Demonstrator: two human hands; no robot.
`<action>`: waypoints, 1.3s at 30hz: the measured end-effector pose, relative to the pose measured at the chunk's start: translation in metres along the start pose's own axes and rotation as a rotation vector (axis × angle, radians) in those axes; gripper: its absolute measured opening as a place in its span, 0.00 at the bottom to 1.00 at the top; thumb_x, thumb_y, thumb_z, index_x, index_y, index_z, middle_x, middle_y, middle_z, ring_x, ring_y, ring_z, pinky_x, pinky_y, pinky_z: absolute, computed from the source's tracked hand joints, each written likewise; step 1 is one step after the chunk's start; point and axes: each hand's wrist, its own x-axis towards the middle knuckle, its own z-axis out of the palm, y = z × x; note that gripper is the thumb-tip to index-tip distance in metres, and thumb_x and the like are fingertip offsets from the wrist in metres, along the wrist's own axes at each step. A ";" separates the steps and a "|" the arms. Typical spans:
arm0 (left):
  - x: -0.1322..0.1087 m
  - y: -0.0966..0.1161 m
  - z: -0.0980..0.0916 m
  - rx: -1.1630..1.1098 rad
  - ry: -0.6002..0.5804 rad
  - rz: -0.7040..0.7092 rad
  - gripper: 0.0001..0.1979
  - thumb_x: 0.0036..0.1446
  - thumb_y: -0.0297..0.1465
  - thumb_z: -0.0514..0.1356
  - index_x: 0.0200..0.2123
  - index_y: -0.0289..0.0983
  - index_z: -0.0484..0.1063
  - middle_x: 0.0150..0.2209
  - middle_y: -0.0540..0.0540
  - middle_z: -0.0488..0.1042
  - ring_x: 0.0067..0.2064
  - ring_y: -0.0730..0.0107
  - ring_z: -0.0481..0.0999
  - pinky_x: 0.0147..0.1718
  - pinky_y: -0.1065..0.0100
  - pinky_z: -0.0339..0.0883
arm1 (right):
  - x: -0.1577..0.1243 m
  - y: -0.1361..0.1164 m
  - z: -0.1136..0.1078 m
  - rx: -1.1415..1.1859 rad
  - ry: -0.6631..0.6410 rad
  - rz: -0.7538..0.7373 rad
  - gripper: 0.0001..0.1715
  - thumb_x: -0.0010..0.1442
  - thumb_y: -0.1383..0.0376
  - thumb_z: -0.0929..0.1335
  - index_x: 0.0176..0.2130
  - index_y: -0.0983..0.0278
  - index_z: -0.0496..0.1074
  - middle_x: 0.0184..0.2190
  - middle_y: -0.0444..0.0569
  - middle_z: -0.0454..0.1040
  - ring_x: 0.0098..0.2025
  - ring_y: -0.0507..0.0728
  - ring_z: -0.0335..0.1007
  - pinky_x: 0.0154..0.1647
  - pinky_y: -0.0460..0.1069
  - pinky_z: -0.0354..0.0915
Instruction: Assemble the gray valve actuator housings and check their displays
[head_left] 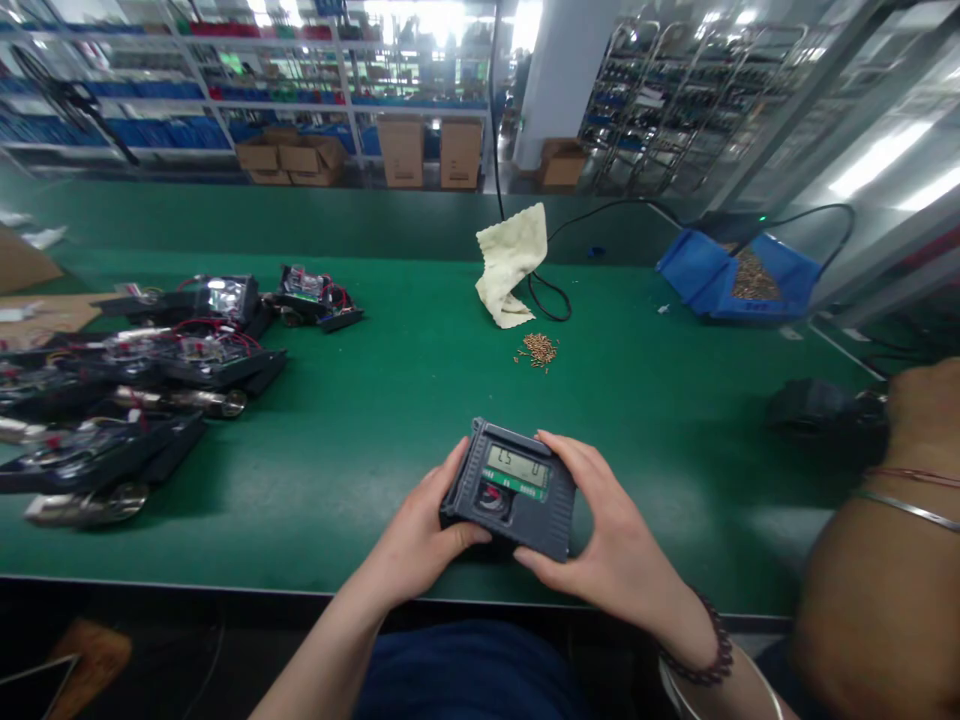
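While both hands framed it, the digital meter point(514, 485) sat tilted toward the person, right at the near edge of the green bench point(375, 400); whether its base touched the mat couldn't be told. It looked like a hard grey plastic box w/ an LCD window point(517, 467) up top & a round dial or port below. Prob. light & rigid, w/ ribbed sides that should give decent grip, but the screen would likely scratch or crack if knocked. Best hold, I'd judge: the two short ends, fingers kept off the display, approx. as held here.

The left hand point(420, 540) was curled round the left end, thumb along the lower front edge, other fingers wrapped behind, grasping it. The right hand point(607, 550) gripped the right end, index finger over the top corner, thumb low on the front; a bead bracelet point(709, 660) sat on that wrist. Both forearms came up from the bottom of the view, palms facing each other.

Far left, well apart: a heap of half-built units point(150, 370) w/ red wires. Mid-bench lay a crumpled cloth point(510, 265) w/ a scatter of small brass-coloured parts point(538, 348) just in front; a blue bin point(705, 275) stood right rear. A co-worker's arm point(885, 580) was at the right edge, clear of the meter.
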 end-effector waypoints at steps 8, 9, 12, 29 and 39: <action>0.003 -0.003 0.005 -0.013 0.027 0.033 0.43 0.46 0.24 0.65 0.65 0.40 0.54 0.64 0.41 0.61 0.64 0.54 0.59 0.64 0.53 0.47 | 0.003 0.001 -0.001 -0.036 -0.014 0.006 0.47 0.48 0.61 0.72 0.62 0.63 0.53 0.55 0.58 0.63 0.57 0.64 0.63 0.55 0.58 0.68; 0.003 -0.003 0.005 -0.010 0.028 0.037 0.43 0.46 0.23 0.65 0.65 0.40 0.54 0.64 0.41 0.61 0.64 0.54 0.59 0.64 0.53 0.47 | 0.003 0.001 -0.001 -0.038 -0.012 0.000 0.47 0.48 0.61 0.72 0.62 0.63 0.52 0.55 0.58 0.63 0.57 0.64 0.63 0.55 0.58 0.68; 0.002 -0.005 0.006 0.005 0.035 0.042 0.43 0.47 0.24 0.65 0.65 0.40 0.54 0.63 0.40 0.62 0.63 0.53 0.60 0.63 0.51 0.48 | 0.004 0.001 0.000 -0.049 -0.013 -0.017 0.46 0.48 0.61 0.72 0.62 0.62 0.52 0.55 0.58 0.63 0.57 0.64 0.63 0.55 0.58 0.68; -0.005 -0.005 0.005 -0.004 0.037 0.006 0.41 0.47 0.25 0.64 0.65 0.39 0.54 0.63 0.42 0.63 0.64 0.56 0.60 0.63 0.54 0.49 | 0.005 -0.002 -0.010 -0.045 -0.094 0.017 0.46 0.48 0.64 0.71 0.62 0.61 0.53 0.56 0.55 0.64 0.58 0.60 0.63 0.57 0.54 0.67; -0.022 0.017 -0.008 -0.029 -0.067 -0.019 0.39 0.52 0.41 0.61 0.65 0.35 0.55 0.64 0.38 0.59 0.65 0.52 0.57 0.64 0.51 0.48 | -0.004 -0.008 -0.010 0.004 -0.099 0.024 0.44 0.51 0.66 0.70 0.62 0.58 0.52 0.57 0.54 0.62 0.60 0.60 0.61 0.60 0.56 0.65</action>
